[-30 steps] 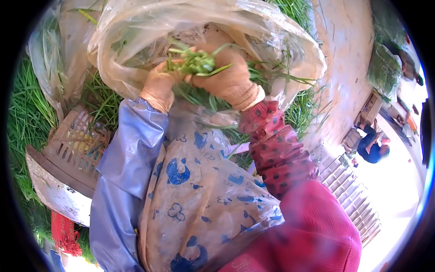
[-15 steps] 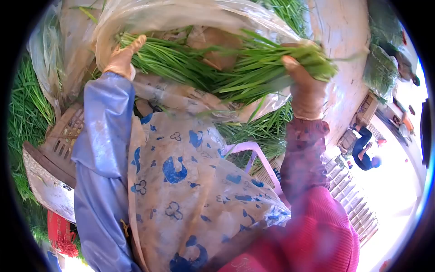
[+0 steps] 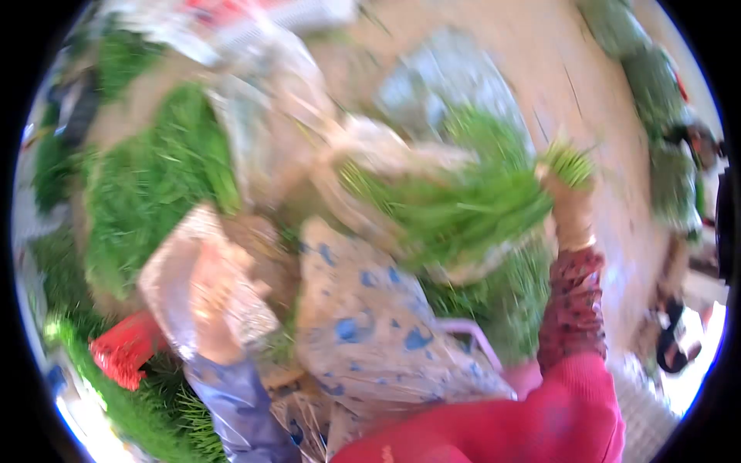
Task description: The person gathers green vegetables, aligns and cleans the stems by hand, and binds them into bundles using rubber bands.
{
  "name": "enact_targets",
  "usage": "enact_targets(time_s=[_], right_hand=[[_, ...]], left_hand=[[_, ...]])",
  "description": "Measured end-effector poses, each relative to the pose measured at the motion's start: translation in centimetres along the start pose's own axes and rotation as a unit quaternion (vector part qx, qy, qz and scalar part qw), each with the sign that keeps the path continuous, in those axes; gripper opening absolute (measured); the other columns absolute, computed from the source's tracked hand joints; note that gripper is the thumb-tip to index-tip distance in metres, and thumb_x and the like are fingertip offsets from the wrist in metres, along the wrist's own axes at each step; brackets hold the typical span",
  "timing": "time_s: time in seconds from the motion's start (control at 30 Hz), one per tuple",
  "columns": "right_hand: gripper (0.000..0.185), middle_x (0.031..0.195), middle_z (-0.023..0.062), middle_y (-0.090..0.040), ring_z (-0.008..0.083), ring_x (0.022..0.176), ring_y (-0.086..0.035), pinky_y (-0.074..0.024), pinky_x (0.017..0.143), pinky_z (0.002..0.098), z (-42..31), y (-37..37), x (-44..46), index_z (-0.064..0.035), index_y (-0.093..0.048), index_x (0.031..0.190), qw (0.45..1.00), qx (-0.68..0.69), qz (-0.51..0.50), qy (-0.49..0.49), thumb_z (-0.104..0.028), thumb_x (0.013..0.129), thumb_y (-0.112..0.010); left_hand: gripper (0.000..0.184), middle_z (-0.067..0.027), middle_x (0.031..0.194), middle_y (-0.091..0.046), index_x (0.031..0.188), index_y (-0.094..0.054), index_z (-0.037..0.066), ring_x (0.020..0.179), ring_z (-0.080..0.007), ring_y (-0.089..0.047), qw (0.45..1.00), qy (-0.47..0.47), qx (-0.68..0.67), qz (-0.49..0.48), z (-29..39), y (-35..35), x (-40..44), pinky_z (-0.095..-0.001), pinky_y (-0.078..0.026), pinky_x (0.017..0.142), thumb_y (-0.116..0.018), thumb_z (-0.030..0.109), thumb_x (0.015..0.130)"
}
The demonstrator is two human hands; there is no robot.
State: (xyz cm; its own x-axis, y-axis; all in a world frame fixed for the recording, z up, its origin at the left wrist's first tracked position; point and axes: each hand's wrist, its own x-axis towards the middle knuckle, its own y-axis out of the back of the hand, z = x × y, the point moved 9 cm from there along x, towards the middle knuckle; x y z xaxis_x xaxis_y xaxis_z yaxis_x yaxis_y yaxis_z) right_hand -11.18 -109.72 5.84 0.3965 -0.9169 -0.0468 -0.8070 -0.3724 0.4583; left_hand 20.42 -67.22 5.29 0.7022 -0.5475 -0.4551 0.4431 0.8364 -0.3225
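My right hand is closed around the stalk end of a bunch of long, thin, chive-like greens. The pale cut ends poke out above my fist, and the leaves trail left across the open plastic bag. My left hand is low on the left, over a whitish, shiny flat surface. Motion blur smears its fingers, so I cannot see whether they hold anything. Close by on the left lies a red bundle of strips with a frayed end.
Loose greens are heaped at the left, with more at my right knee near a pink-purple plastic handle. A patterned apron covers my lap. Stuffed green bags line the far right, where a person sits.
My left hand has let go of the bunch and moved down and left to the whitish surface. My right hand still grips the stalk end. The view has turned left.
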Motion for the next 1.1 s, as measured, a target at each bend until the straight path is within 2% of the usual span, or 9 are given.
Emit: enact_targets(time_s=[0.1,0.13,0.17,0.4,0.43,0.57,0.7,0.97,1.1], right_hand=[[0.04,0.101,0.006,-0.067,0.0194,0.083,-0.064,-0.052,0.076,0.0348,1.9,-2.5,-1.1,-0.0044,-0.06,0.112,0.754,-0.556,0.072,0.342,-0.023,0.079,-0.074],[0.043,0.105,0.006,-0.065,0.0179,0.087,-0.063,-0.0521,0.077,0.0333,-0.1,-1.4,-1.4,-0.004,-0.058,0.115,0.946,-0.242,0.027,0.215,-0.016,0.077,-0.075],[0.047,0.11,0.006,-0.064,0.0163,0.09,-0.063,-0.0523,0.078,0.0318,-1.6,-2.4,-3.0,-0.0035,-0.056,0.117,0.993,0.097,-0.05,0.045,-0.009,0.076,-0.076],[0.043,0.112,0.0096,-0.062,0.0189,0.098,-0.062,-0.0518,0.085,0.0304,-23.1,-10.9,-16.8,-0.0017,-0.053,0.122,0.807,0.442,-0.243,0.308,-0.001,0.082,-0.069],[0.041,0.111,0.0098,-0.063,0.0205,0.097,-0.062,-0.0512,0.085,0.0325,-24.2,-12.9,-19.1,-0.0029,-0.053,0.121,0.772,0.509,-0.336,0.177,-0.003,0.083,-0.069],[0.031,0.099,0.0091,-0.066,0.0254,0.094,-0.063,-0.0481,0.084,0.0405,-33.1,-14.7,-30.3,-0.0037,-0.058,0.11,0.69,0.333,-0.373,0.523,-0.011,0.083,-0.068],[0.021,0.089,0.0097,-0.066,0.0292,0.089,-0.063,-0.0474,0.089,0.0443,-33.1,-16.6,-38.1,-0.0073,-0.06,0.092,0.612,0.348,-0.439,0.558,-0.009,0.075,-0.073],[0.034,0.12,0.0111,-0.06,0.0264,0.123,-0.05,-0.0367,0.104,0.0439,-31.9,-18.7,-46.5,-0.0082,-0.061,0.112,0.435,0.106,-0.543,0.71,-0.013,0.08,-0.068],[0.06,0.135,0.0144,-0.05,0.0238,0.13,-0.043,-0.0323,0.11,0.0418,-30.1,-20.7,-36.2,-0.0045,-0.047,0.136,0.586,0.131,-0.767,0.228,-0.014,0.082,-0.071]], left_hand=[[0.072,-0.0152,0.115,-0.06,0.137,-0.038,0.0,0.105,-0.028,-0.061,0.984,0.118,-0.116,-0.065,-1.8,-2.7,-7.4,-0.0445,-0.059,0.076,-0.075,0.024,0.08],[0.084,-0.0161,0.122,-0.059,0.141,-0.034,0.001,0.108,-0.0315,-0.062,0.97,0.103,-0.132,-0.173,-2.3,-5.2,-10.3,-0.0502,-0.055,0.086,-0.078,0.03,0.075],[0.09,-0.0184,0.129,-0.054,0.143,-0.03,0.001,0.114,-0.0326,-0.058,0.954,0.146,-0.131,-0.224,-3.8,-6.9,-12.6,-0.0502,-0.053,0.089,-0.079,0.033,0.074],[0.109,-0.0185,0.152,-0.027,0.151,-0.015,0.007,0.14,-0.0296,-0.029,0.882,0.117,-0.194,-0.413,-9.0,-14.5,-20.1,-0.0497,-0.029,0.11,-0.072,0.058,0.075],[0.106,-0.0174,0.153,-0.026,0.151,-0.016,0.007,0.141,-0.0293,-0.029,0.892,0.066,-0.216,-0.391,-8.0,-14.5,-19.5,-0.0489,-0.029,0.11,-0.069,0.061,0.076],[0.089,-0.0162,0.148,-0.034,0.147,-0.025,0.009,0.135,-0.0302,-0.038,0.868,-0.123,-0.356,-0.324,-3.6,-10.6,-19.0,-0.044,-0.037,0.107,-0.057,0.062,0.084],[0.096,-0.0146,0.137,-0.045,0.141,-0.035,0.006,0.118,-0.0305,-0.051,0.858,-0.226,-0.455,-0.071,-0.7,-1.0,-20.3,-0.0465,-0.047,0.096,-0.06,0.07,0.073],[0.059,-0.0196,0.109,-0.06,0.132,-0.048,0.001,0.092,-0.0337,-0.063,0.849,-0.153,-0.502,-0.067,-3.2,5.8,-21.7,-0.0487,-0.054,0.079,-0.061,0.031,0.083],[0.055,-0.0194,0.103,-0.064,0.131,-0.049,-0.001,0.086,-0.033,-0.066,0.838,-0.203,-0.496,-0.101,-0.4,8.0,-23.5,-0.0452,-0.057,0.072,-0.065,0.018,0.082]])
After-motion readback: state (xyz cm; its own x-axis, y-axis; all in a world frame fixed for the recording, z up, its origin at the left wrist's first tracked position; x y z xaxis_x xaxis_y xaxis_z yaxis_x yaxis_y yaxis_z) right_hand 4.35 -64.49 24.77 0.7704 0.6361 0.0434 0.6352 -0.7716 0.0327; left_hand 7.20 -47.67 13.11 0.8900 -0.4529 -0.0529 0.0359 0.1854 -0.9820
